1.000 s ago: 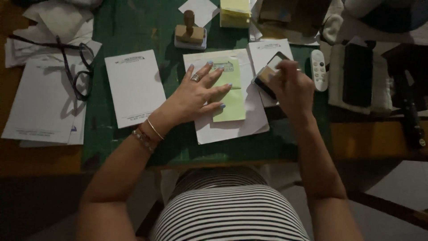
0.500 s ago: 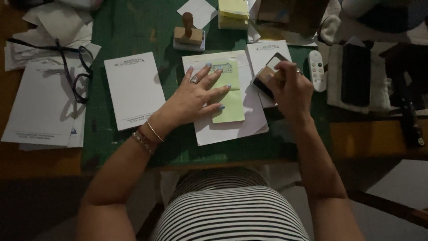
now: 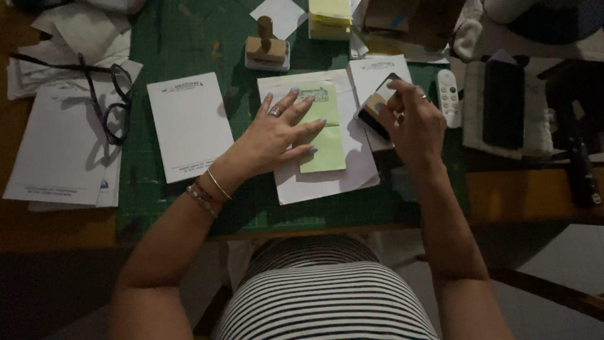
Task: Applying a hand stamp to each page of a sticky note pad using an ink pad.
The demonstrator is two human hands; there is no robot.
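Observation:
My left hand [image 3: 277, 135] lies flat with fingers spread on a light green slip of paper [image 3: 328, 145], which rests on a white sheet [image 3: 352, 173] on the green cutting mat [image 3: 189, 208]. A small stamped picture shows at the green slip's top. My right hand [image 3: 412, 123] grips a wooden rubber stamp [image 3: 376, 112], tilted with its dark face toward the left, just right of the green slip and over a white notepad [image 3: 374, 72].
A second wooden stamp [image 3: 267, 45] stands at the mat's far edge beside a stack of yellow-green slips [image 3: 329, 16]. A white notepad [image 3: 189, 126], glasses [image 3: 110, 101] and loose papers [image 3: 60, 151] lie left. A white remote [image 3: 448, 97] and dark phone [image 3: 503, 104] lie right.
My right hand has shifted the tilted stamp slightly; my left hand stays pressed on the green slip.

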